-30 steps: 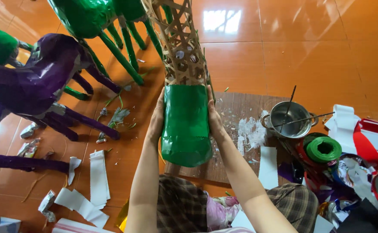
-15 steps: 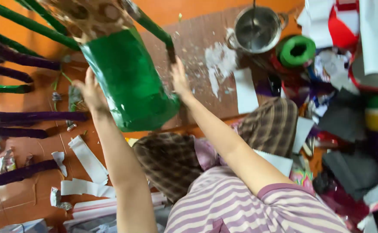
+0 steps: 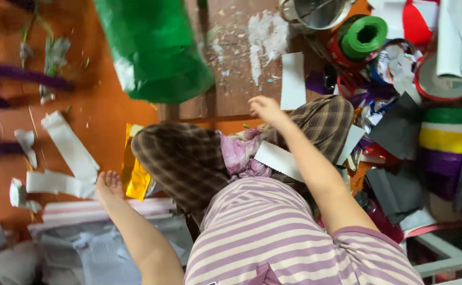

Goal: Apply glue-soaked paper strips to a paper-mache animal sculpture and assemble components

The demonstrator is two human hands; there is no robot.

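The left hand [image 3: 108, 186] has let go and now rests open beside white paper strips [image 3: 62, 177] on the floor. The right hand [image 3: 265, 108], also released, hovers loosely open above the plaid knee [image 3: 326, 119]. Farther off, the green-wrapped form [image 3: 154, 50] stands unheld by the wooden board [image 3: 236, 58], so the wrapping is paused.

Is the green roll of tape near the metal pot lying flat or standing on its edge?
Lying flat: the green tape roll shows its round hollow core facing up, beside the metal pot.
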